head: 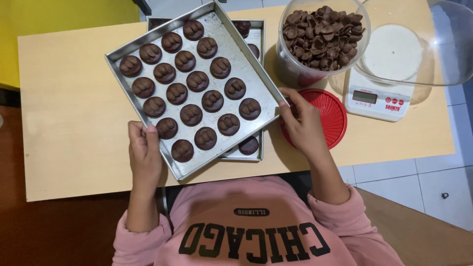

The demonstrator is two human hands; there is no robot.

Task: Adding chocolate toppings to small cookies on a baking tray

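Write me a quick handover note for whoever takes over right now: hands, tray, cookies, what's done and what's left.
Left hand grips the near-left edge of the top tray; right hand grips its right edge. The tray sits tilted over a second tray.
Done: twenty chocolate cookies lined up on the top tray, each with a topping.
Left: the tub is full of chocolate pieces; the red lid lies beside it, and the scale holds an empty bowl.

A pale wooden tabletop [69,98] fills most of the view under even, soft light. Dark reddish-brown floor [54,231] lies at the left, white floor tiles [423,182] at the right, and a yellow surface [54,15] beyond the far corner.
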